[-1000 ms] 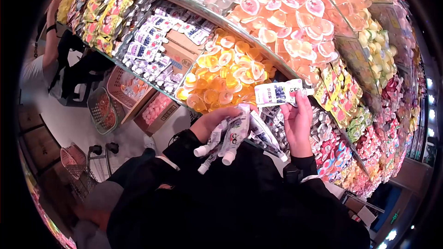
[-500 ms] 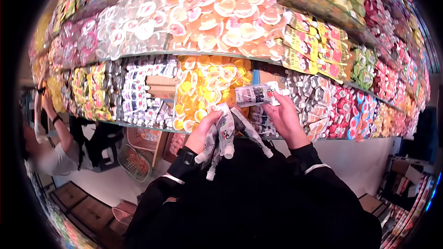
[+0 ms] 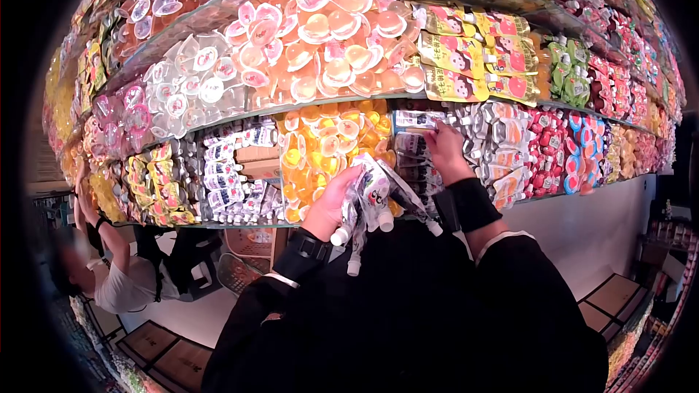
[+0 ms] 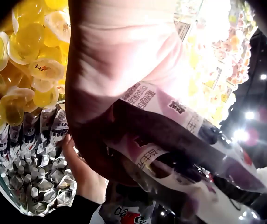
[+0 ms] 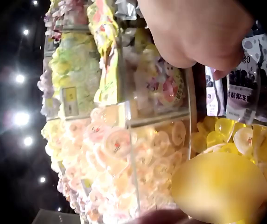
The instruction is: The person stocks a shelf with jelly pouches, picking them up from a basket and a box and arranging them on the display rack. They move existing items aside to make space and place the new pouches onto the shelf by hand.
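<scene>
My left hand (image 3: pixel 331 204) grips several spouted blueberry jelly pouches (image 3: pixel 375 191) by their flat ends, with the white caps fanned out toward my body. In the left wrist view these pouches (image 4: pixel 184 121) stick out from the palm. My right hand (image 3: pixel 445 151) reaches into the lower shelf's bin of matching pouches, its fingers curled at the cap end of one jelly pouch (image 3: pixel 419 118) lying across the back. That pouch (image 5: pixel 215 95) shows just beside the fingers in the right wrist view; the thumb's contact is hidden.
Yellow jelly cups (image 3: pixel 324 142) fill the bin left of the right hand, silver-capped pouches (image 3: pixel 502 138) the bin on its right. A glass shelf edge (image 3: pixel 328 102) runs above, under peach jelly cups (image 3: pixel 328 44). Another person (image 3: pixel 120 273) stands at far left.
My right hand has carried its pouch from in front of me forward into the blueberry pouch bin. My left hand keeps its bundle. The head view has turned to face the shelves squarely.
</scene>
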`<state>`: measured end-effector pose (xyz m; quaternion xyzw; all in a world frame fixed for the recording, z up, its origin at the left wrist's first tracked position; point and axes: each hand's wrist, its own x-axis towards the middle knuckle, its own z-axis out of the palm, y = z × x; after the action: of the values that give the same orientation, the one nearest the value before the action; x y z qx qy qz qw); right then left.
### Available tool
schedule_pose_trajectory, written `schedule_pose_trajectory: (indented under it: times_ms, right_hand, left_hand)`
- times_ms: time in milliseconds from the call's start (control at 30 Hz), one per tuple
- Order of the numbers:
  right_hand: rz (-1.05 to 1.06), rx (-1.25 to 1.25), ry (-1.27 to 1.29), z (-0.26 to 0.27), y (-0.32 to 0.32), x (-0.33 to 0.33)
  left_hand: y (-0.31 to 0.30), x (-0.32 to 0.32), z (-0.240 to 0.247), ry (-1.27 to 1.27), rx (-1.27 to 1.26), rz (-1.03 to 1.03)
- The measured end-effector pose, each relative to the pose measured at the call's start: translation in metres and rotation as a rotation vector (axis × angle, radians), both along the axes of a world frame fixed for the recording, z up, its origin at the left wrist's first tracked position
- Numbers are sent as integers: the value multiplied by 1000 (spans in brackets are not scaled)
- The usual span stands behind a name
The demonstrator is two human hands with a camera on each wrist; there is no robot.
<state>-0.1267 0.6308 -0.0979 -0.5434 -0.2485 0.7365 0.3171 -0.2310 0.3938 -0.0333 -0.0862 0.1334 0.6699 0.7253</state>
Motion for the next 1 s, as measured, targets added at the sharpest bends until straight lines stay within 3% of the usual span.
schedule_pose_trajectory:
  times_ms: [67, 133, 167, 200, 267, 300, 433, 500, 533, 600, 700, 733, 800, 867, 900, 933, 1000]
  right_hand:
    - [3, 81, -124, 28, -27, 6]
    - [342, 630, -216, 37, -46, 15]
    - [581, 1171, -437, 30, -39, 16]
    - [586, 1167, -436, 27, -33, 8]
    - [865, 1676, -788, 21, -21, -9]
    - [1067, 1535, -789, 19, -15, -9]
    - [1209, 1467, -719, -9, -1, 1]
    - [1227, 1496, -759, -17, 0, 1]
    - [1233, 1526, -803, -18, -2, -1]
    - [1229, 1533, -774, -15, -4, 1]
    - [1258, 1578, -624, -13, 9, 5]
    - [1261, 1582, -623, 11, 3, 9]
    - [981, 1586, -478, 84, -23, 30]
    - [1005, 854, -246, 99, -39, 48]
    - [846, 370, 184, 105, -48, 53]
    - [837, 365, 180, 106, -51, 50]
    - [640, -90, 407, 104, -51, 42]
  left_hand:
    - [-2, 5, 2, 36, 15, 51]
    - [-2, 9, 16, 195, -136, 129]
    - [-4, 10, 8, 195, -120, 126]
    - [-5, 8, 4, 193, -124, 128]
    - [-6, 4, -3, 53, 73, 49]
    - [-7, 3, -6, 55, 70, 54]
    - [-5, 1, -5, 31, 55, 130]
    - [1, 3, 5, 143, 30, 164]
    - [7, 4, 6, -4, 81, 253]
    - [9, 5, 12, 97, -97, 297]
    - [16, 4, 16, 114, -104, 337]
    - [18, 5, 12, 74, -114, 369]
    - [24, 6, 10, 72, -81, 380]
    - [32, 9, 11, 113, -116, 439]
    - [34, 9, 6, 107, -74, 405]
    - [38, 11, 6, 105, -78, 395]
    - [47, 17, 7, 76, -58, 318]
